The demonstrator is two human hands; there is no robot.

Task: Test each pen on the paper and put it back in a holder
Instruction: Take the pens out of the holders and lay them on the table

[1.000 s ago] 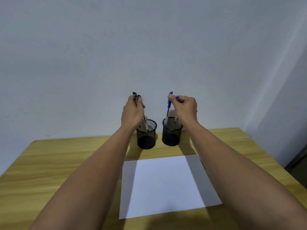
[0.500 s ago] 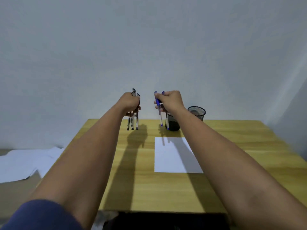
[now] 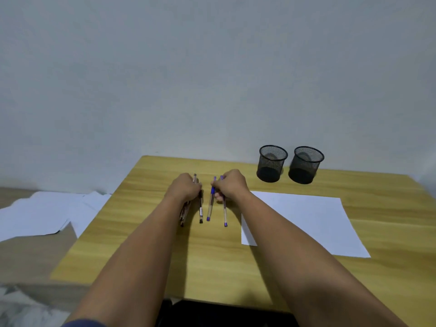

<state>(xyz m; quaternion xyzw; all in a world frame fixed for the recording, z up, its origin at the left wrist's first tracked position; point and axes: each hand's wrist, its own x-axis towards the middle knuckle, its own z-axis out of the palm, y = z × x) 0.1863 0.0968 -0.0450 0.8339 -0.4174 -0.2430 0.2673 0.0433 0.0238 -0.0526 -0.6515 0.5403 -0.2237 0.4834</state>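
My left hand [image 3: 185, 187] grips several black pens [image 3: 200, 208] and holds them low on the wooden table [image 3: 146, 232], tips toward me. My right hand [image 3: 230, 185] grips two blue pens [image 3: 210, 208], which also lie against the table top. Two black mesh holders, the left holder [image 3: 271, 163] and the right holder [image 3: 305, 165], stand at the back right with nothing in them. A white sheet of paper [image 3: 304, 220] lies flat to the right of my right arm.
Loose white sheets [image 3: 42, 213] lie on the floor left of the table. A plain wall rises behind the table. A dark object [image 3: 224, 312] sits at the near table edge between my arms.
Both hands lifted the pens out of the holders, carried them left and lowered them onto the table. The view has swung left, so holders and paper now sit at the right.
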